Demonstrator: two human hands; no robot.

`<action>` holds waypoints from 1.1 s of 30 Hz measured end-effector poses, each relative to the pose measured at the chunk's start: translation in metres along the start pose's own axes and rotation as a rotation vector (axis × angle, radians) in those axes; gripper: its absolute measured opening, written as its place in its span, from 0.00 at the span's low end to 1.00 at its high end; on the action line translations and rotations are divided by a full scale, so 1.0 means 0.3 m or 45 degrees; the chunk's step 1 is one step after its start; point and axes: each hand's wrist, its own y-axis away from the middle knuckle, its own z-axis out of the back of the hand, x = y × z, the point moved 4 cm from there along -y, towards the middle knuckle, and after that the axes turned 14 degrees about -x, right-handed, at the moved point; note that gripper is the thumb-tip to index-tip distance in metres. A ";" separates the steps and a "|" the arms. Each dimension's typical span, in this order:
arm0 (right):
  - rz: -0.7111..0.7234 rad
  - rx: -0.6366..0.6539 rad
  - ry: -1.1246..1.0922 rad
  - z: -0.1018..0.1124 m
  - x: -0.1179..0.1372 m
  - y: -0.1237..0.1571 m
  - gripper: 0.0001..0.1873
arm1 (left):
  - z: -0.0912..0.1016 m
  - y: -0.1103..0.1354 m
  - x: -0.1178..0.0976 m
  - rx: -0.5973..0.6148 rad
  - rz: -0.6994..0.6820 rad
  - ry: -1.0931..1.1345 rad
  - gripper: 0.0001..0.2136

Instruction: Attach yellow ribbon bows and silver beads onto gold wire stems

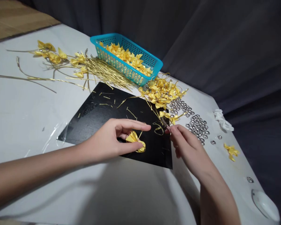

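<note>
One yellow ribbon flower (141, 147) is held by the left hand (110, 137) low over the near part of the black board (89, 125); it is clamped between the thumb and the fingers, while the forefinger is stretched out above it. By the right hand (190, 148), a thin grey tool (164, 122) is pinched between thumb and fingers near the right edge of the board (its exact kind cannot be told, since it is mostly covered). Just beside the tool, a loop of gold wire (158, 127) is seen on the board. Behind the board, a blue basket (157, 66) is filled partly with yellow ribbon pieces (128, 57), and along its near side a bundle of gold stems (110, 74) is laid. To the right, a heap of yellow flowers (163, 90) and many silver beads (198, 125) are spread on the white table (37, 109).
</note>
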 end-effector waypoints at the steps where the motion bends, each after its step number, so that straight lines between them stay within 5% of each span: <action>1: -0.101 0.040 -0.086 0.007 -0.001 0.001 0.21 | 0.004 -0.002 0.004 -0.013 0.007 -0.011 0.19; 8: -0.497 0.561 -0.454 -0.018 0.013 0.044 0.28 | 0.002 -0.016 0.031 0.079 0.086 -0.012 0.21; 12: -0.582 0.412 -0.483 -0.016 -0.001 0.048 0.29 | 0.003 -0.023 0.037 0.087 0.143 0.017 0.23; 18: -0.281 0.582 -0.292 -0.022 0.012 0.038 0.31 | -0.001 -0.021 0.037 0.122 0.198 0.119 0.23; 33: -0.272 0.807 -0.256 -0.085 0.007 0.063 0.28 | -0.003 -0.020 0.046 0.146 0.097 0.093 0.24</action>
